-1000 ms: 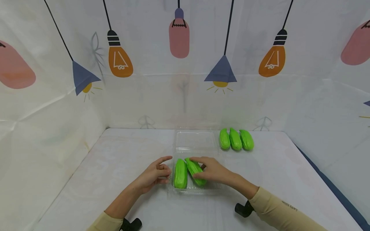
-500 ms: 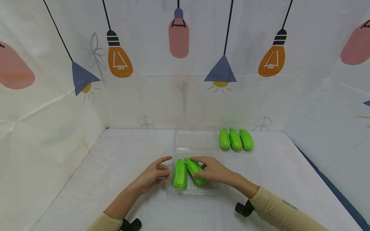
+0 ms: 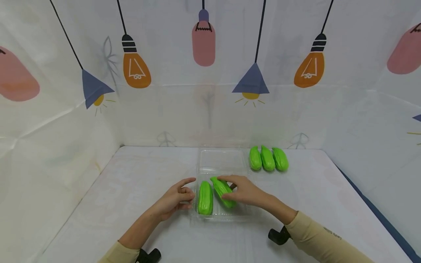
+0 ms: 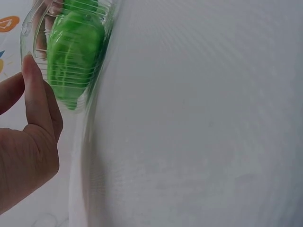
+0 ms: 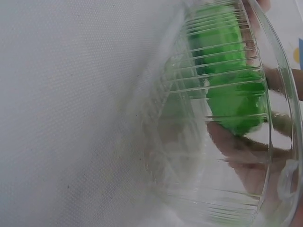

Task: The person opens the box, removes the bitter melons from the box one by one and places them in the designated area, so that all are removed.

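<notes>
In the head view, a clear plastic clamshell box [image 3: 243,216] lies with its lid folded back. One bright green, ridged, squash-like vegetable [image 3: 205,198] lies along its left side. My right hand [image 3: 245,190] grips a second green vegetable [image 3: 221,188] from above, thumb on the near side and fingers toward the far end. It is tilted over the box's right part. My left hand [image 3: 175,200] is at the box's left edge, fingers loosely bent. In the left wrist view, a fingertip [image 4: 29,64] touches the clear rim. Through the box wall, the right wrist view shows green shapes [image 5: 236,101].
Three more green vegetables [image 3: 268,159] lie side by side at the back of the white table [image 3: 148,164], right of the raised box lid [image 3: 223,159]. A white sheet printed with lamps [image 3: 164,109] stands behind and at the sides.
My right hand has risen slightly and shifted a little away from me, carrying the gripped green vegetable with it. The left hand and the box stay where they were.
</notes>
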Tool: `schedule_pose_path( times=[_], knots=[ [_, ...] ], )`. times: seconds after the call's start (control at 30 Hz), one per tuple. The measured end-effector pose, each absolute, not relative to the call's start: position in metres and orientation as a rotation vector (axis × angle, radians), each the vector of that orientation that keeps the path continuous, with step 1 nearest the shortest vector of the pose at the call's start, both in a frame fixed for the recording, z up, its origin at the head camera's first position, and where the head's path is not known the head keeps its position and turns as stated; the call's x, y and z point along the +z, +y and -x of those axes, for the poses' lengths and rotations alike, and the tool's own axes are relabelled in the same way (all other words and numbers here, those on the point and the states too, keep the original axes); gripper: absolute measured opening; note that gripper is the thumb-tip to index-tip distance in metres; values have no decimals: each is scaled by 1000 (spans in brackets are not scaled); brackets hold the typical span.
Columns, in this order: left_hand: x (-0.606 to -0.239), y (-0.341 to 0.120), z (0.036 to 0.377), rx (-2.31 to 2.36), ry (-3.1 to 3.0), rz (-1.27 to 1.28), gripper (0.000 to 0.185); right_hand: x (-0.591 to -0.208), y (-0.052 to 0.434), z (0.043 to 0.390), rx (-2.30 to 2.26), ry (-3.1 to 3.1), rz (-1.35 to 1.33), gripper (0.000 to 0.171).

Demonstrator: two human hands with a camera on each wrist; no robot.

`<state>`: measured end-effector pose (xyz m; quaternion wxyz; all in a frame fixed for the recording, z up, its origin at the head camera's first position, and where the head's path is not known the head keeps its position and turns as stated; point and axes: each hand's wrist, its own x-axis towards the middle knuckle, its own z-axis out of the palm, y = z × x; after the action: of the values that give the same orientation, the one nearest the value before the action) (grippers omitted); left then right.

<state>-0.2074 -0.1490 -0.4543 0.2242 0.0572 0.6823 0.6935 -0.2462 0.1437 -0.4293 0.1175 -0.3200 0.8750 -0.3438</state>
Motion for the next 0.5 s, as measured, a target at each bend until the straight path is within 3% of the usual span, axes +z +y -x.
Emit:
schedule_pose_path(
  times=[0.5],
  knots=[
    [-457,-150,209,1912,1891,-142,72,-428,156,247,-1036,2586,931,65]
  ],
)
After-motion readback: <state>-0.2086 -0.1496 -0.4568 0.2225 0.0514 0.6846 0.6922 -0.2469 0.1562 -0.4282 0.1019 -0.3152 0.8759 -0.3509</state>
